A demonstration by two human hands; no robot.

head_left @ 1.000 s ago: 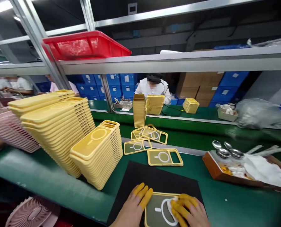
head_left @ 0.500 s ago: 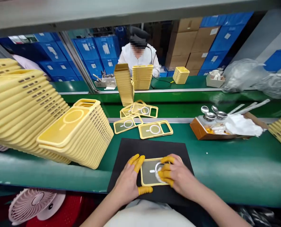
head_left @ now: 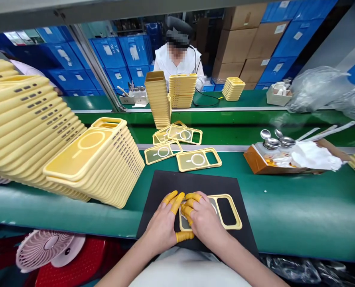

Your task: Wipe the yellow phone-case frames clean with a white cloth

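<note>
Head view, clock face centred on the case under work, twelve pointing away from the body: yellow-rimmed case (head_left: 219,212) flat on the black mat (head_left: 195,181), cut-out toward three, panel toward nine. Left hand (head_left: 163,223) spread wide across the nine o'clock end, thumb near eight, fingers near ten, seemingly bracing the rim. Right hand (head_left: 206,219) narrow, fingers bunched over a white wad (head_left: 183,211), down on the panel toward nine, just beside the left fingers. Cannot tell the pressure of either hand.

Apparently mid-wipe. To do this well, keep the left thumb and fingers on the rim and off the panel, enough to prevent skidding on the mat without bending the frame. Keep the wad between the yellow finger covers (head_left: 176,204) and the surface, pressing evenly. Work right into the corners near eight and ten, shifting the left fingers slightly to avoid missed patches. Turn to a clean fold once soiled; more white tissue (head_left: 312,155) within reach at two o'clock. Mind long strokes toward twelve, with loose cases (head_left: 199,159) just past the mat, and the tall stack (head_left: 117,171) at ten.
</note>
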